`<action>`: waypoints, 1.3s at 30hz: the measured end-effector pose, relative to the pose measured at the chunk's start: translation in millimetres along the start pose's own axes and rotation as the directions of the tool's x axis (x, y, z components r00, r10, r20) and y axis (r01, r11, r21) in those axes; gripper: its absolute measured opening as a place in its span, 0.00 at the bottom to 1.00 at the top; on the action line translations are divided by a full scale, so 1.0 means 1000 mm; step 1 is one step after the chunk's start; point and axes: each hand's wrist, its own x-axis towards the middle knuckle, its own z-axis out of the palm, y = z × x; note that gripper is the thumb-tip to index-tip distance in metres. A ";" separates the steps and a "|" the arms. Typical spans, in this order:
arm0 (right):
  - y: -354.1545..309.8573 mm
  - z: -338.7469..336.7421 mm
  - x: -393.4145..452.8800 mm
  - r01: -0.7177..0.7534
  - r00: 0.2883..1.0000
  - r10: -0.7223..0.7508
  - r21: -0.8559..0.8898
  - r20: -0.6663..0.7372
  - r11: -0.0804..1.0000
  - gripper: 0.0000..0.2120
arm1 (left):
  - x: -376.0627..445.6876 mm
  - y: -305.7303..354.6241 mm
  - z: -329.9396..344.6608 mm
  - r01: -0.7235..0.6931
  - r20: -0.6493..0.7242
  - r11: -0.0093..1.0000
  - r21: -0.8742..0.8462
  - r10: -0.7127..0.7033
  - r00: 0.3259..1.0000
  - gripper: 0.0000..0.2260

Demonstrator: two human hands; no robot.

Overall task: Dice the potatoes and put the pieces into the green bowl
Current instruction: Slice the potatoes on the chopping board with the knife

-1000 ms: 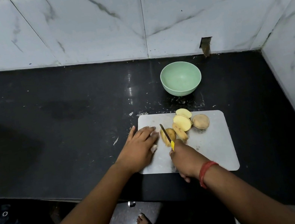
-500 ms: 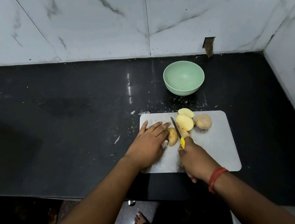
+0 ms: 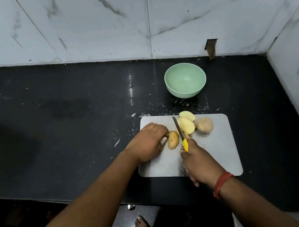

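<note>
Black stone counter (image 3: 64, 112): right hand (image 3: 199, 162) grips a yellow-handled knife (image 3: 180, 133) on a grey cutting board (image 3: 218, 147); left hand (image 3: 148, 143), fingers curled, steadies a brown potato piece (image 3: 173, 139); pale green bowl (image 3: 185, 80) at 12 o'clock.

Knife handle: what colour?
Yellow; the knife handle shows in the head view, gripped by the right hand.

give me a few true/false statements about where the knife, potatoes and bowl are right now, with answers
1. The green bowl holds diced potato. False: it is empty.
2. The right hand grips the knife by its yellow handle. True.
3. The whole potato sits on the black counter. False: it lies on the cutting board.
4. The left hand holds a potato piece left of the blade. True.
5. Cut potato slices lie right of the blade. True.
</note>
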 end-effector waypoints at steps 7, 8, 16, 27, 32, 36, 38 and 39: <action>0.002 0.000 -0.002 0.004 1.000 -0.002 -0.080 0.029 0.997 0.12 | -0.036 0.010 0.012 0.097 -0.197 0.995 -0.022 -0.099 0.975 0.12; 0.003 0.000 -0.003 0.010 0.999 -0.006 -0.104 0.041 0.995 0.13 | -0.041 0.011 0.011 0.105 -0.200 0.994 -0.028 -0.109 0.974 0.12; -0.005 0.010 -0.003 -0.007 0.987 0.040 -0.212 0.153 0.977 0.07 | -0.060 0.019 0.013 0.060 -0.068 0.994 0.095 -0.054 0.996 0.21; -0.006 0.011 0.006 0.022 0.985 0.025 -0.267 0.172 0.963 0.08 | -0.067 0.018 0.017 0.096 -0.055 0.992 0.085 -0.092 0.994 0.24; -0.006 0.013 0.012 0.040 0.984 0.019 -0.327 0.177 0.944 0.08 | -0.067 0.017 0.016 0.090 -0.065 0.993 0.080 -0.085 0.994 0.23; -0.005 0.015 0.016 0.058 0.985 0.007 -0.370 0.173 0.927 0.11 | -0.066 0.017 0.015 0.090 -0.075 0.993 0.080 -0.084 0.994 0.23; -0.004 0.015 0.017 0.079 0.986 -0.014 -0.394 0.165 0.916 0.13 | -0.066 0.016 0.015 0.090 -0.071 0.993 0.075 -0.084 0.994 0.23; -0.003 0.015 0.017 0.086 0.987 -0.022 -0.405 0.161 0.910 0.13 | -0.066 0.015 0.016 0.087 -0.069 0.994 0.073 -0.082 0.994 0.23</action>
